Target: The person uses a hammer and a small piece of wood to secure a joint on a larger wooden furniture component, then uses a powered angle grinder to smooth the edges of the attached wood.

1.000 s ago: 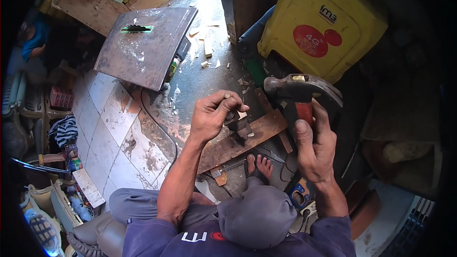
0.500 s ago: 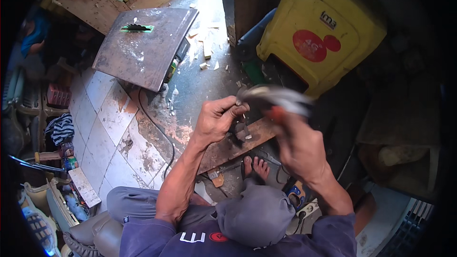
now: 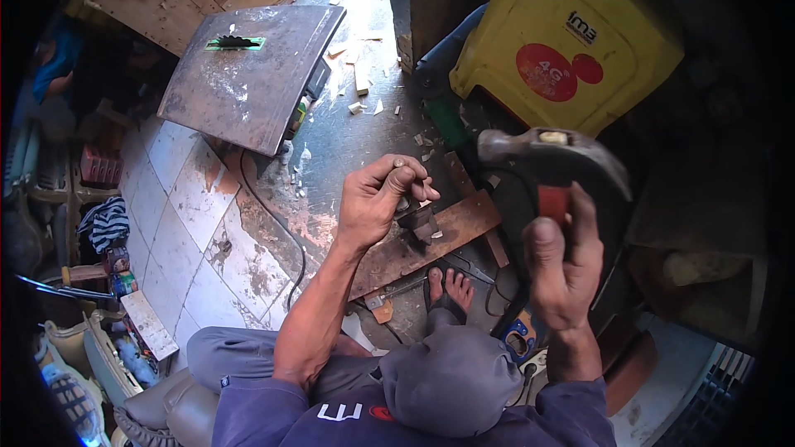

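A claw hammer (image 3: 553,149) with a dark metal head and an orange-red handle is held in my right hand (image 3: 565,269), to the right of my left hand and apart from it. My left hand (image 3: 373,199) is closed, thumb pressed against the fingers; whatever is pinched there is too small to name. Just below those fingers, a small dark metal block (image 3: 422,222) sits on a brown wooden board (image 3: 468,223) lying on the floor. My foot (image 3: 454,288) rests close to the board's near edge.
A table saw (image 3: 248,91) with a toothed blade stands at the upper left, its black cable (image 3: 294,244) running along the floor. A yellow plastic stool (image 3: 571,41) is at the upper right. Wood scraps (image 3: 362,79) litter the floor. Blue-handled tool (image 3: 520,338) lies near my right arm.
The hammer has swung from beside my left fingers out to the right, and my right hand moved right with it. My left hand stays nearly in place, its fingers slightly shifted.
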Available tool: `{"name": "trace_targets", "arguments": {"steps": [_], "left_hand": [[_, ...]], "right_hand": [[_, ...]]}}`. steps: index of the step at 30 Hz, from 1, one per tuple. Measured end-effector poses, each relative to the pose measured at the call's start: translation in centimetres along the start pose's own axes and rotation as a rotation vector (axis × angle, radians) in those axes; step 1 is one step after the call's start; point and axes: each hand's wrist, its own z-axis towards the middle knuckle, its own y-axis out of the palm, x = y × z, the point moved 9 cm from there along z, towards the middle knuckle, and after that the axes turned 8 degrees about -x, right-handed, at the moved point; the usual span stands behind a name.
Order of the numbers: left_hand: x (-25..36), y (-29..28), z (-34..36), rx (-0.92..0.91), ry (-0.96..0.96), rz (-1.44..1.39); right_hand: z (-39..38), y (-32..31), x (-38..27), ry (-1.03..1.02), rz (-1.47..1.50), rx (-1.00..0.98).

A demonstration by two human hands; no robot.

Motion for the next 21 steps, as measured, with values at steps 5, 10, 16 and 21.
{"name": "trace_targets", "arguments": {"steps": [5,10,16,21], "left_hand": [[0.0,0.6,0.3,-0.04,-0.059,0.082],[-0.4,1.1,0.0,-0.066,-0.118,0.215],[0.0,2.3,0.1,-0.032,-0.091,0.353],[0.8,1.0,-0.5,-0.059,-0.017,0.496]], "right_hand": [[0.2,0.7,0.7,0.082,0.004,-0.069],[1.3,1.2,-1.1,-0.007,-0.115,-0.186],[-0.6,0.0,-0.5,-0.193,-0.033,0.089],[2.3,1.6,-2.8,-0.068,-0.244,-0.245]]}}
